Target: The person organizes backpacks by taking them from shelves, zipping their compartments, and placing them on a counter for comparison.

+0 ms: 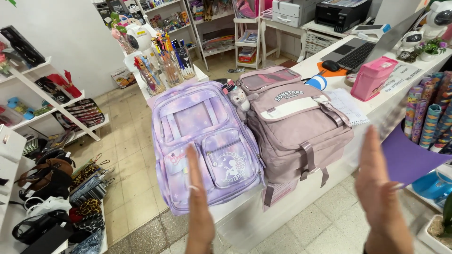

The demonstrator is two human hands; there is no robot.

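A lilac tie-dye backpack (203,141) lies on the white counter (301,188) with its front pockets facing up. Right beside it, touching, lies a mauve backpack (296,122) with a white strip and a small grey plush charm (239,99) at its left edge. My left hand (198,207) is held flat and upright in front of the lilac backpack, fingers straight, holding nothing. My right hand (382,197) is held flat the same way to the right of the mauve backpack, apart from it, and is blurred.
On the counter behind the bags stand a pink box (372,77), a laptop (365,47), a notepad (346,106) and glass jars of pens (169,66). Rolls of wrapping paper (431,117) stand at right. Shelves with handbags (47,178) line the left.
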